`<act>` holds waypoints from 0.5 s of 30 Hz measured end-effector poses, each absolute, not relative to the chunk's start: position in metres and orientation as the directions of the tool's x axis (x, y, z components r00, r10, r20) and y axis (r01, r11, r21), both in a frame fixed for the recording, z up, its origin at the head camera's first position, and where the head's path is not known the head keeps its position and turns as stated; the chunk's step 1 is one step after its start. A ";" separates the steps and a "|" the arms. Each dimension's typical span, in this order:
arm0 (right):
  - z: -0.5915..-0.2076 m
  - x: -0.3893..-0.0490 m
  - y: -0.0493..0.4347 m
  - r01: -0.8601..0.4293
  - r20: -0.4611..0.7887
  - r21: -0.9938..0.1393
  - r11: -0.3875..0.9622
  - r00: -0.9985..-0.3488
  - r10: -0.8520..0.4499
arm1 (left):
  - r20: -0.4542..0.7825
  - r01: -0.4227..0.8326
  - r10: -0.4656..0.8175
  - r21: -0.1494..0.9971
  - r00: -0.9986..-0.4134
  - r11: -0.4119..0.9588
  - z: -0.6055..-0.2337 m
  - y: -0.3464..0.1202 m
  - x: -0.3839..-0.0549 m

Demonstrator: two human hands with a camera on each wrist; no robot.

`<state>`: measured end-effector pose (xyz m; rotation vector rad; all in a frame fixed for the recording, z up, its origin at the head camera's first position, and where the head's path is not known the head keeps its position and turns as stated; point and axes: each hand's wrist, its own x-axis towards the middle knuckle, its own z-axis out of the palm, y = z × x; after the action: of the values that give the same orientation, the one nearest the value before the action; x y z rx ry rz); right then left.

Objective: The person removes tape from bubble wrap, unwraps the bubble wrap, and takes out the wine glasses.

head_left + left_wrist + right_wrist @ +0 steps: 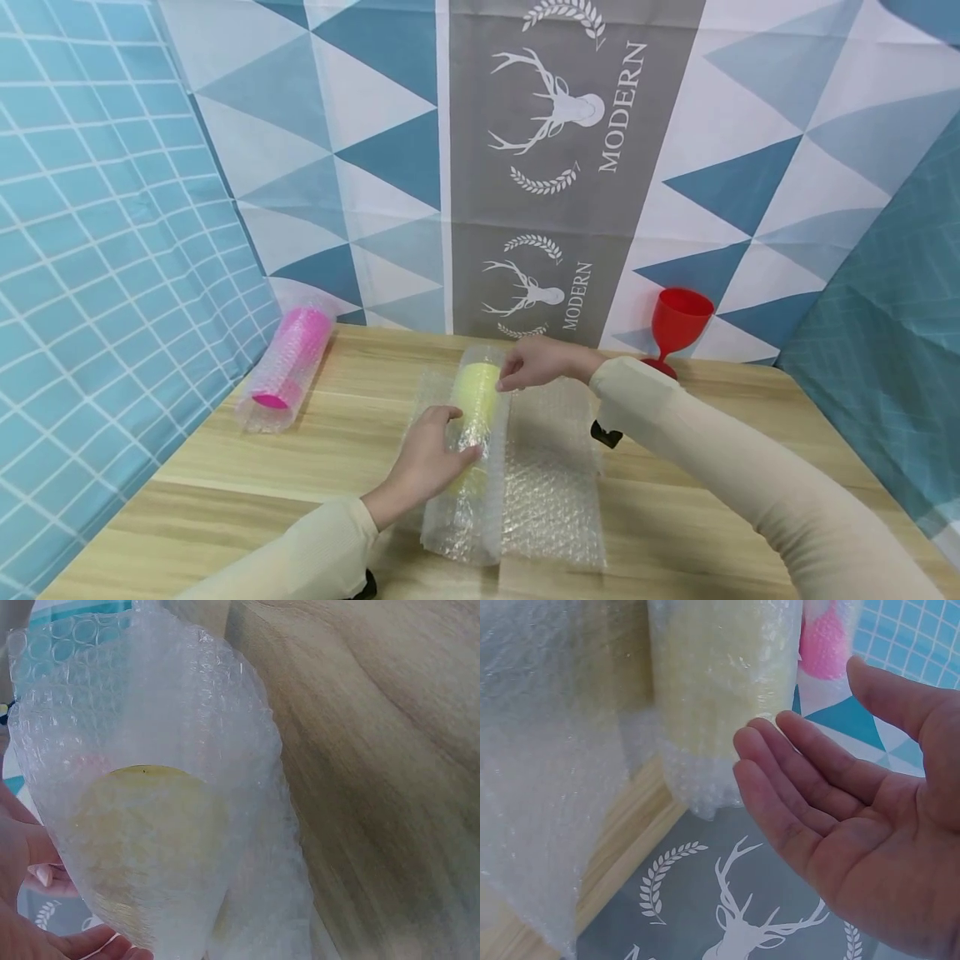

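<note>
In the head view, a roll of clear bubble wrap (463, 533) lies lengthwise on the table around a yellow thing (477, 390). Its rounded yellow rim (146, 771) shows through the wrap in the left wrist view. A flat flap of bubble wrap (551, 508) spreads to the right of the roll. My left hand (431, 454) rests on the roll's left side, thumb and fingers spread against the plastic. Beside the roll's far end is my right hand (542, 362); the right wrist view shows its palm and loosely bent fingers (795, 817) with nothing in them.
A pink thing in bubble wrap (296, 354) lies at the back left of the wooden table (217, 467). At the back right, a red goblet (678, 321) stands by the patterned cloth (397, 167). Blue checked cloth (97, 233) hangs along the left side.
</note>
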<state>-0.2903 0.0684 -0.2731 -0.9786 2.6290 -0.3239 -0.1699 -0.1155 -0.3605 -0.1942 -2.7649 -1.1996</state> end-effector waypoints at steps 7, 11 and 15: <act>-0.273 -0.293 0.060 -0.499 -0.330 -0.354 0.791 -0.725 -0.605 | 0.157 0.160 0.066 0.723 -0.985 0.672 -0.362 -0.114 -0.169; -0.272 -0.295 0.055 -0.459 -0.376 -0.386 0.800 -0.714 -0.591 | 0.153 0.153 0.059 0.727 -0.986 0.669 -0.363 -0.114 -0.170; -0.271 -0.296 0.051 -0.423 -0.395 -0.399 0.814 -0.721 -0.569 | 0.155 0.155 0.060 0.729 -0.986 0.667 -0.364 -0.113 -0.172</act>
<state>-0.2963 0.0515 -0.2715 -0.7334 2.4869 -0.3849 -0.1716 -0.1131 -0.3639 -0.1781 -2.7592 -1.2239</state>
